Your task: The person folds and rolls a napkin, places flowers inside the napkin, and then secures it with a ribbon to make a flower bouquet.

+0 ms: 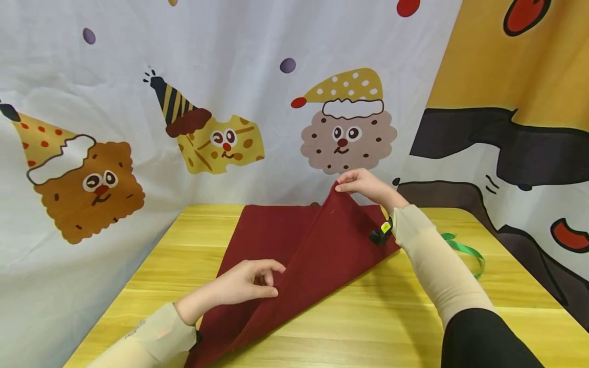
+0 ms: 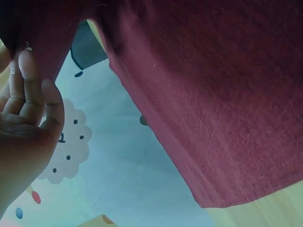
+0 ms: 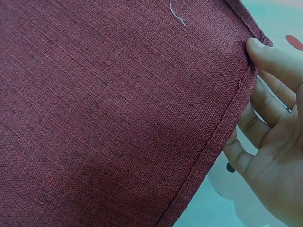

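Observation:
A dark red cloth (image 1: 322,255) with a hemmed edge lies on the wooden table, and one part is lifted and folded over. Between thumb and fingers, my right hand (image 1: 368,186) pinches a raised corner of it. The hem and that corner show close up in the right wrist view, where the right hand (image 3: 274,113) grips the cloth (image 3: 128,109). My left hand (image 1: 246,283) hovers beside the raised fold, its thumb and index finger apart and nothing between them. In the left wrist view the left hand (image 2: 31,109) has loosely bent fingers near the hanging cloth (image 2: 203,94).
A green ribbon (image 1: 467,253) lies on the wooden table (image 1: 515,286) to the right, by the right forearm. Behind the table hangs a white curtain (image 1: 239,61) printed with cartoon biscuits. A loose pale thread (image 3: 177,14) clings to the cloth.

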`<action>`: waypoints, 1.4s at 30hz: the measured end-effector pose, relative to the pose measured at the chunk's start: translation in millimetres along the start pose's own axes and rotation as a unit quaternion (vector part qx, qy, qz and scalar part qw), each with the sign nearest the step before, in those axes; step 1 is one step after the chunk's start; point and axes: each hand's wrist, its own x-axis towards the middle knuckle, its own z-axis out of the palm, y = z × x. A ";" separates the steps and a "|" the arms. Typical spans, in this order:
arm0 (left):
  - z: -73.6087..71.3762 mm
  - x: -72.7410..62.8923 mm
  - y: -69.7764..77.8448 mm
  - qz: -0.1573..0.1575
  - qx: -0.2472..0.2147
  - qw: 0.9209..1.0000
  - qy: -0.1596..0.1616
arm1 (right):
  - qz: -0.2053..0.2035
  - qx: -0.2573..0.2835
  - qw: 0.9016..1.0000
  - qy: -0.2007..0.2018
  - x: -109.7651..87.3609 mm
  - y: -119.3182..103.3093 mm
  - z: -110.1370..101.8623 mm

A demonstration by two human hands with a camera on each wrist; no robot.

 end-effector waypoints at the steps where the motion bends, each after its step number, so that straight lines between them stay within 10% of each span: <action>1: -0.8 0.1 -0.5 0.001 -0.002 1.000 0.001 | 0.002 0.001 1.000 0.003 2.0 -0.4 0.5; 42: -26.9 -14.5 -25.9 -0.015 -0.018 0.998 0.055 | 0.009 -0.009 0.997 0.073 65.1 -27.5 44.1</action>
